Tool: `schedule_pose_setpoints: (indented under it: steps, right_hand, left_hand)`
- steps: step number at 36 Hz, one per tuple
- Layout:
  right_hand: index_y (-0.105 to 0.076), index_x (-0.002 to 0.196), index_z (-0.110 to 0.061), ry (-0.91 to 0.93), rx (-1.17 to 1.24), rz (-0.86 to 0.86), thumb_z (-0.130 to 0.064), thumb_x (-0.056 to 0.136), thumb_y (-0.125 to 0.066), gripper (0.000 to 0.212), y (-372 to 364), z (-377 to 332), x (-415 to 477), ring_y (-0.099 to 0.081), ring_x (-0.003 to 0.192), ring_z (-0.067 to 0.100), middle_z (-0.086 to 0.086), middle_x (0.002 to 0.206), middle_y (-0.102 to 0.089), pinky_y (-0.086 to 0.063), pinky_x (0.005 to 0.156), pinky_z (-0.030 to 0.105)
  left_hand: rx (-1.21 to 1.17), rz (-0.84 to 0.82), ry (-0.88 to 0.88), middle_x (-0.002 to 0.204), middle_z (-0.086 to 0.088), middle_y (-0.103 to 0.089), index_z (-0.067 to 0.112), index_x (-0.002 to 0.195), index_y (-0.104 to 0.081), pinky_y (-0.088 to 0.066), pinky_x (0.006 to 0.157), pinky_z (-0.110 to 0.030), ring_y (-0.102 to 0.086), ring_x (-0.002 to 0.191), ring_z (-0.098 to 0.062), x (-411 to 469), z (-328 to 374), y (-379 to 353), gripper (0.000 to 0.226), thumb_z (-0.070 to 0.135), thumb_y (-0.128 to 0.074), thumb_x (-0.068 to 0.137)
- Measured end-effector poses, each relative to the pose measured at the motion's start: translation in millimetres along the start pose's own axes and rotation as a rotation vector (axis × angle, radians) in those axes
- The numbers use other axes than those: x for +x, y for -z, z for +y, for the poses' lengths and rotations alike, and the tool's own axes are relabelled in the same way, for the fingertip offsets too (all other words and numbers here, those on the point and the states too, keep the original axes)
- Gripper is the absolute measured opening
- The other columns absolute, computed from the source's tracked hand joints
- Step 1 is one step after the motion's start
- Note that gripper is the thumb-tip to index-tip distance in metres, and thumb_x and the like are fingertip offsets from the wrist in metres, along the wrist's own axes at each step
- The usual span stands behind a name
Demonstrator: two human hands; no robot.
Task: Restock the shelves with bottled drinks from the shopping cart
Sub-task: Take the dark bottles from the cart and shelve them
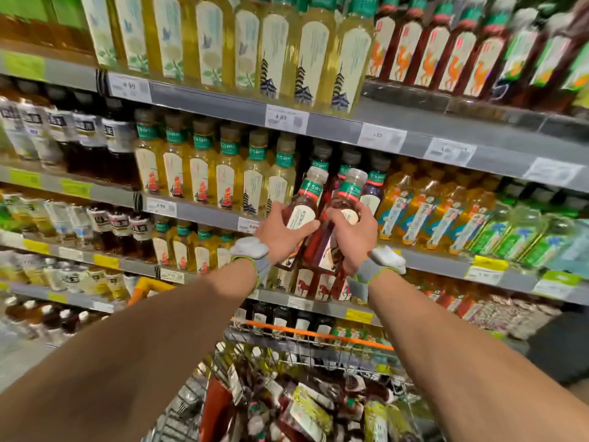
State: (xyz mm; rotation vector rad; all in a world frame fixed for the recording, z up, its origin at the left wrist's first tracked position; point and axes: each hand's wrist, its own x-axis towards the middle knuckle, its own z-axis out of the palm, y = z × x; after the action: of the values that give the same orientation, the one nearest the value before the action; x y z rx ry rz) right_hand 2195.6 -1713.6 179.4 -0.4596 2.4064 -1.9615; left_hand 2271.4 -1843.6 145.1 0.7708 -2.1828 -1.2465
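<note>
Left hand (280, 232) grips one red tea bottle (304, 205); right hand (355, 242) grips a second red tea bottle (345, 204) beside it. Both bottles tilt, caps up and rightward. The matching shelved bottles (321, 156) stand just beyond them, and both hands look about equally near.

The left bottle (302, 215) and right bottle (345, 202), dark red with green neck bands, leaned rightward together before the far shelf (430, 262); the near cart (306, 334) held jumbled bottles (312, 409).

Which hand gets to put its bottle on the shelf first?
Probably the right hand. The right bottle points straight at the dark bottles on the shelf; the left hand holds the left bottle nearer the yellow bottles.
</note>
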Motion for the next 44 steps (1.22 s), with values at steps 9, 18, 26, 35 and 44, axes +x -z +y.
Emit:
schedule_pose_setpoints:
  steps: [9,18,26,35,44]
  right_hand:
    - [-0.052,0.139,-0.014,0.193,-0.234,0.174,-0.043,0.071,-0.086,0.081,26,-1,25,-0.051,0.124,0.024,0.005,0.134,-0.058,-0.035,0.099,0.025]
    - [-0.051,0.136,-0.016,0.32,-0.354,0.231,-0.046,0.07,-0.084,0.079,44,2,49,-0.051,0.124,0.027,0.003,0.132,-0.058,-0.044,0.102,0.04]
    - [-0.05,0.133,-0.023,0.356,-0.436,0.205,-0.05,0.071,-0.082,0.075,45,7,60,-0.052,0.121,0.026,0.002,0.126,-0.058,-0.049,0.094,0.046]
    - [-0.051,0.132,-0.017,0.387,-0.44,0.199,-0.042,0.072,-0.085,0.073,47,18,70,-0.052,0.119,0.029,0.005,0.126,-0.058,-0.049,0.092,0.045]
    - [-0.05,0.131,-0.011,0.407,-0.451,0.169,-0.034,0.07,-0.089,0.076,46,21,76,-0.053,0.116,0.03,0.011,0.129,-0.047,-0.049,0.093,0.04]
  left_hand:
    - [-0.105,0.06,-0.056,0.093,0.007,-0.067,0.027,0.109,-0.051,-0.053,0.082,-0.038,-0.065,0.09,-0.02,16,20,-21,0.058,0.06,-0.08,0.07]
    - [-0.056,0.058,-0.122,0.116,0.0,-0.06,0.025,0.125,-0.056,-0.051,0.095,-0.044,-0.061,0.106,-0.023,29,35,-29,0.081,0.069,-0.076,0.06]
    - [-0.042,0.057,-0.154,0.121,0.001,-0.059,0.024,0.131,-0.057,-0.05,0.096,-0.039,-0.06,0.109,-0.019,34,32,-26,0.078,0.059,-0.083,0.066]
    - [-0.015,0.033,-0.152,0.112,0.009,-0.066,0.035,0.119,-0.061,-0.054,0.092,-0.042,-0.064,0.101,-0.014,32,28,-25,0.075,0.074,-0.076,0.057]
    - [-0.004,0.012,-0.198,0.106,0.014,-0.068,0.033,0.114,-0.062,-0.042,0.073,-0.014,-0.061,0.092,-0.001,24,35,-25,0.051,0.051,-0.084,0.071]
